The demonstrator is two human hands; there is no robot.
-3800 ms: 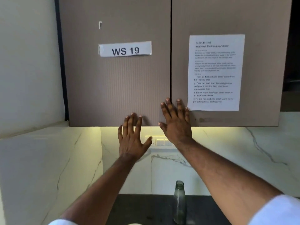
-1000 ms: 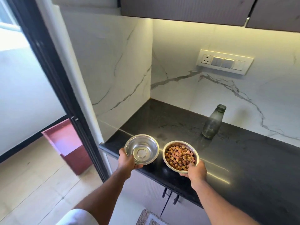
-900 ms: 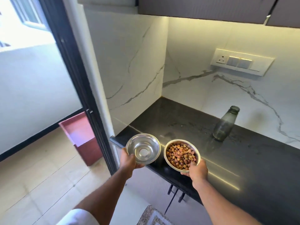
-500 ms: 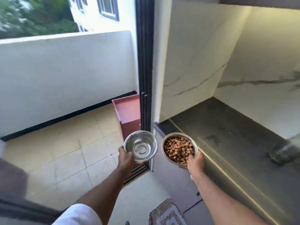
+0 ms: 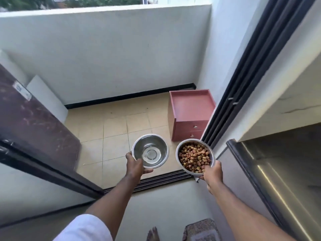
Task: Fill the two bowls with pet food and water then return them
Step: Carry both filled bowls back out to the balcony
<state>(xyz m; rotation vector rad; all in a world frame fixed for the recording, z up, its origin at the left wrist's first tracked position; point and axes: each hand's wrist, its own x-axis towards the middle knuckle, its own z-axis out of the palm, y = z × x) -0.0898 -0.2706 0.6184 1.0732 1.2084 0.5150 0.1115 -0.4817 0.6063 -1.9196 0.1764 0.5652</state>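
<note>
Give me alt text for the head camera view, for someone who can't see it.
A person holds two steel bowls out in front: the left hand grips the water bowl, the right hand the kibble bowl. Ahead, a tiled balcony with a pink drawer unit in its right corner.

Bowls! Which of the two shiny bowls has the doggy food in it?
The bowl in the right hand holds the brown kibble. The other bowl, in the left hand, shows only its shiny bottom.
</note>
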